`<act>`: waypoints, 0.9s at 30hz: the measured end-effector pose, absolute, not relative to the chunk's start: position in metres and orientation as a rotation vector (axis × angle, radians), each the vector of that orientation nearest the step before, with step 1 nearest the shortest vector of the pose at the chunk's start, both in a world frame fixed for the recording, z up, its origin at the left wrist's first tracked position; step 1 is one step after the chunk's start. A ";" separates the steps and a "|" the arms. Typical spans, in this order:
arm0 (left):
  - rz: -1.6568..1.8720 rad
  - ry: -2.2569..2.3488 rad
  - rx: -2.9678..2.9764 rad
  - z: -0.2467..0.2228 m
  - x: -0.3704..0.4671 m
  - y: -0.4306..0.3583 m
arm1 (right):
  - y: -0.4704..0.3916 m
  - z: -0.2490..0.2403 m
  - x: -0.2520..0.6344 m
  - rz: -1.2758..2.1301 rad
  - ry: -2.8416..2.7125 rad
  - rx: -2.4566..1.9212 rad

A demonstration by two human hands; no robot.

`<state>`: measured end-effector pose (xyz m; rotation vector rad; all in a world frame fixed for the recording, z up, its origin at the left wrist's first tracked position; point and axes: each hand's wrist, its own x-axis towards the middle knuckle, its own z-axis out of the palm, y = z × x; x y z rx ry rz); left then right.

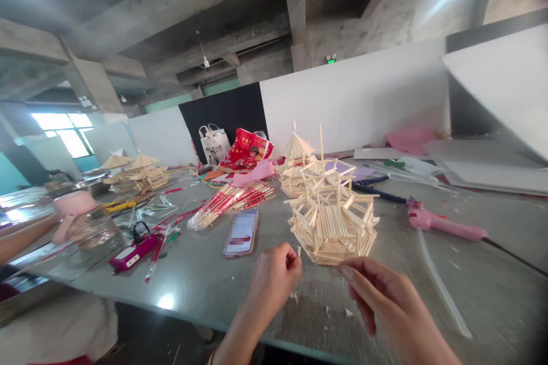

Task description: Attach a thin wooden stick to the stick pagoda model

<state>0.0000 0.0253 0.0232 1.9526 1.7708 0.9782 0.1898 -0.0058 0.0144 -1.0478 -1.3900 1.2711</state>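
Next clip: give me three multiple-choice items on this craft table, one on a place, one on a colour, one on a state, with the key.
1. Where does the pale wooden stick-built pavilion model stand?
A. on the grey table, just beyond both hands
B. on the floor
C. on a shelf

2. What colour is the glue gun lying right of the model?
A. blue
B. pink
C. green

3. What is the left hand doing?
A. lying flat, open
B. gripping the phone
C. pinching a small wooden stick

Key: 1 A, the model sits on the tabletop past the fingers; 2 B, its body is pink; 3 C, the stick tip pokes up from closed fingers.
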 end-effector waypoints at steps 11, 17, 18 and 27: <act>1.246 1.403 1.443 0.043 0.028 0.037 | -0.017 -0.004 0.185 0.707 -1.639 -1.175; 1.325 1.230 1.128 0.048 0.048 0.038 | -0.015 -0.015 0.197 0.696 -1.764 -1.174; 1.340 1.234 1.119 0.048 0.049 0.038 | -0.016 -0.015 0.197 0.717 -1.761 -1.171; 1.478 1.288 1.023 0.042 0.061 0.044 | -0.020 -0.015 0.193 0.744 -1.705 -1.143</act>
